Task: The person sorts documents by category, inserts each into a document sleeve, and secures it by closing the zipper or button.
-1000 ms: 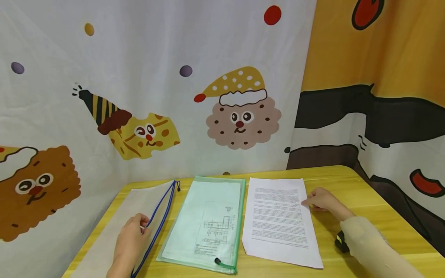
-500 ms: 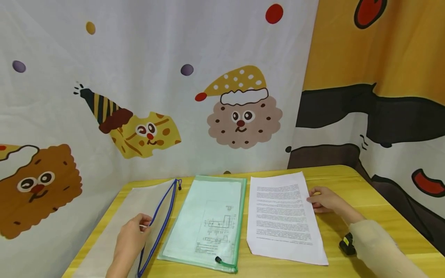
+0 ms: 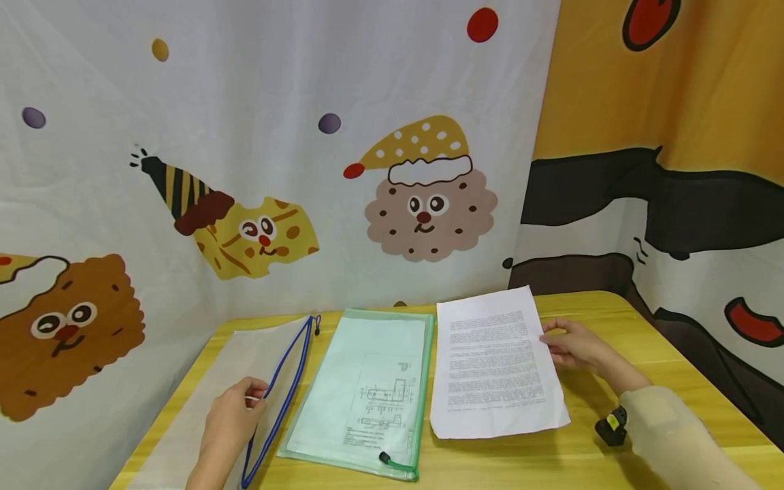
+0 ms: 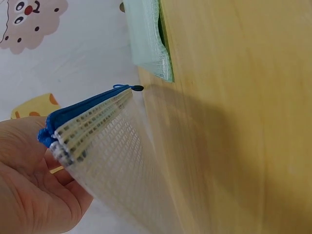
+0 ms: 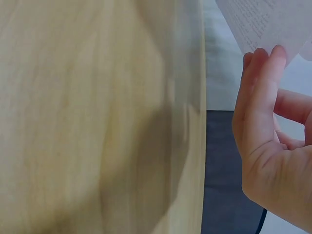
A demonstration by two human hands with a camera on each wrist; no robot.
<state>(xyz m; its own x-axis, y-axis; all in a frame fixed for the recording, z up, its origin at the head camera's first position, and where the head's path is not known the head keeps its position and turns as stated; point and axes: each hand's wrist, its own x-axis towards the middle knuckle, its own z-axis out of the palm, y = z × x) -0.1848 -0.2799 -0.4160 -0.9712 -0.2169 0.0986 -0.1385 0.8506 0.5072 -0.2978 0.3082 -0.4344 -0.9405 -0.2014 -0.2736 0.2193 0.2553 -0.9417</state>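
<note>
A clear mesh zip pouch with a blue zip lies at the left, its two zip edges parted. My left hand pinches one of those edges and lifts it; the left wrist view shows the pouch raised off the table beside the palm. At the right, my right hand holds a printed paper sheet by its right edge, fingers partly behind it. The sheet is tilted up from the table. In the right wrist view the fingertips meet the paper's corner.
Between the hands lies a green zip pouch with papers inside, one bearing a technical drawing. A yellow wood-grain table carries everything. Behind it hangs a cartoon-print curtain. A small black device sits at the right wrist.
My right hand has raised the paper from lying nearly flat to tilted, with its far edge higher and near edge drawn back. The left hand stays at the blue-zipped pouch.
</note>
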